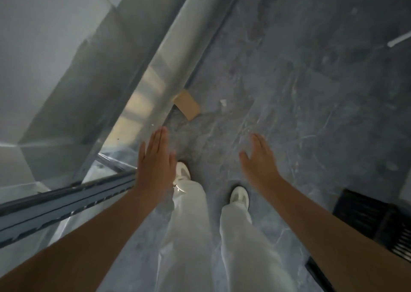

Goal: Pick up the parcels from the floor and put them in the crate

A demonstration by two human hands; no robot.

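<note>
Much of the view is grey marble floor [289, 91], with a dark slatted thing [373, 220], possibly the crate, at 4 o'clock. Both hands are held out over the floor, flat, fingers straight, holding nothing: left hand [155, 160], right hand [259, 160]. One brown parcel [188, 107] lies at 1 o'clock from the left hand and 10 o'clock from the right, its long axis running 11 to 5. The left hand is nearer.

The left grip [155, 158] at centre left and the right grip [259, 158] at centre right hang flat, fingers straight, holding nothing, over the grey marbled floor [300, 91]. Above them in the frame, a brown parcel [186, 107] lies on the floor against a pale slanting panel [155, 80]. White shoes [239, 197] stand below the grips.
</note>
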